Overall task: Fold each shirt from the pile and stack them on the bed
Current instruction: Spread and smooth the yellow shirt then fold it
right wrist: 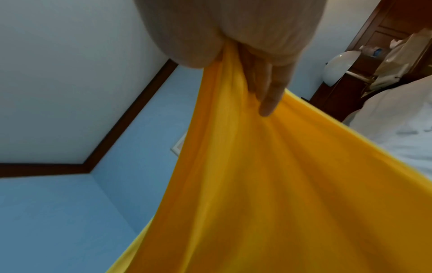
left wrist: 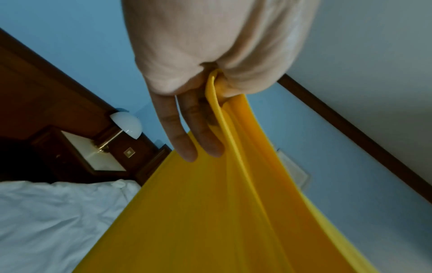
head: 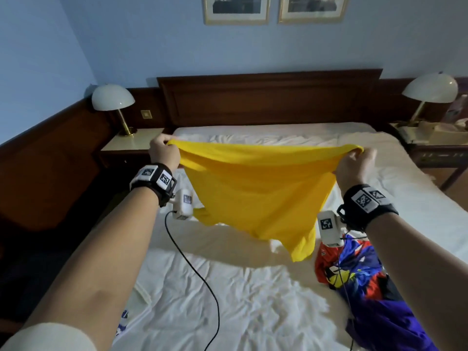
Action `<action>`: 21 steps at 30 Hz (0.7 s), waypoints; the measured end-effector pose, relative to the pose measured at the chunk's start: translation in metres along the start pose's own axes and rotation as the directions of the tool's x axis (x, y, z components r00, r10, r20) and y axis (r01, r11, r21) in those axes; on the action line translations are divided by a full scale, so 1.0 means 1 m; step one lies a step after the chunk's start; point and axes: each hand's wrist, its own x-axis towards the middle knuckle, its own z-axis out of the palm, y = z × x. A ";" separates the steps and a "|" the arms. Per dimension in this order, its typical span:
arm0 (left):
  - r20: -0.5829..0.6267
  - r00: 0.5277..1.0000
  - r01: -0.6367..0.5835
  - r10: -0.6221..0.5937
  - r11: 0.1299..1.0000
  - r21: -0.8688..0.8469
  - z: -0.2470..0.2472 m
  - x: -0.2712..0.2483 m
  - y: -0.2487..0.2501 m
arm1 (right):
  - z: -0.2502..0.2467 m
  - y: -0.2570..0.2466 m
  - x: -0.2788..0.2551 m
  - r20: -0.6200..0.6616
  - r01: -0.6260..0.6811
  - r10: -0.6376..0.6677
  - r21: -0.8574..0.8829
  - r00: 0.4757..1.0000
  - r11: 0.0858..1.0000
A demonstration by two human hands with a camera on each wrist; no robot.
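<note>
The yellow shirt (head: 255, 191) hangs in the air above the bed (head: 228, 287), spread between both hands. The left hand (head: 163, 154) pinches one corner of its top edge at nine o'clock, the right hand (head: 354, 165) the other at three o'clock. It looks light, soft and limp, sagging in the middle, so corner grips suit it best. More shirts (head: 359, 279) lie at five o'clock.

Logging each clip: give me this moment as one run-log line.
phase: spreading | held: plain yellow cotton shirt, above white-sheeted bed | left hand: pinching edge | right hand: pinching edge | waiting: purple-red patterned shirt on bed
</note>
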 end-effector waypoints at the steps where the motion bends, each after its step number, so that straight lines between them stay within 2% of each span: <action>1: 0.044 0.999 0.028 -0.030 0.999 0.027 0.001 -0.008 -0.013 | 0.000 0.017 0.002 0.041 -0.008 0.010 -0.046 0.999 0.999; 3: 0.123 0.989 0.072 -0.086 0.991 0.112 0.000 -0.027 -0.043 | -0.006 0.050 -0.003 0.114 0.010 0.017 -0.228 0.993 0.974; 5: 0.179 0.978 0.077 -0.107 0.983 0.167 0.003 -0.045 -0.072 | -0.019 0.069 -0.025 0.241 0.079 0.028 -0.422 0.970 0.903; 6: 0.216 0.974 0.033 -0.075 0.982 0.188 0.005 -0.055 -0.081 | -0.022 0.081 -0.034 0.328 0.124 0.067 -0.528 0.942 0.840; 8: 0.345 0.938 -0.124 0.039 0.965 0.230 0.010 -0.075 -0.085 | -0.023 0.090 -0.059 0.511 0.265 0.188 -0.685 0.839 0.679; 10: 0.461 0.874 -0.299 0.153 0.917 0.263 0.019 -0.095 -0.076 | -0.017 0.087 -0.083 0.600 0.381 0.256 -0.726 0.758 0.572; 12: 0.516 0.823 -0.408 0.239 0.880 0.243 0.025 -0.114 -0.061 | -0.007 0.079 -0.104 0.681 0.509 0.210 -0.685 0.702 0.521; 13: 0.545 0.792 -0.448 0.274 0.868 0.215 0.029 -0.123 -0.055 | -0.001 0.075 -0.117 0.751 0.589 0.161 -0.614 0.640 0.524; 14: 0.584 0.756 -0.475 0.296 0.862 0.178 0.032 -0.132 -0.047 | 0.006 0.070 -0.130 0.826 0.640 0.104 -0.502 0.554 0.582; 15: 0.630 0.710 -0.497 0.314 0.857 0.133 0.034 -0.140 -0.042 | 0.013 0.063 -0.144 0.885 0.641 0.032 -0.360 0.464 0.677; 16: 0.678 0.656 -0.519 0.331 0.851 0.086 0.036 -0.147 -0.037 | 0.019 0.054 -0.158 0.913 0.610 -0.047 -0.231 0.405 0.758; 17: 0.715 0.601 -0.546 0.357 0.837 0.042 0.037 -0.152 -0.033 | 0.027 0.049 -0.167 0.905 0.574 -0.123 -0.148 0.406 0.805; 19: 0.735 0.528 -0.608 0.427 0.794 -0.025 0.033 -0.157 -0.029 | 0.038 0.039 -0.178 0.835 0.556 -0.247 -0.083 0.492 0.827; 20: 0.721 0.517 -0.635 0.462 0.772 -0.039 0.031 -0.157 -0.030 | 0.040 0.036 -0.179 0.797 0.566 -0.293 -0.073 0.527 0.821; 21: 0.692 0.528 -0.658 0.492 0.752 -0.033 0.029 -0.156 -0.031 | 0.041 0.035 -0.178 0.763 0.583 -0.337 -0.064 0.551 0.810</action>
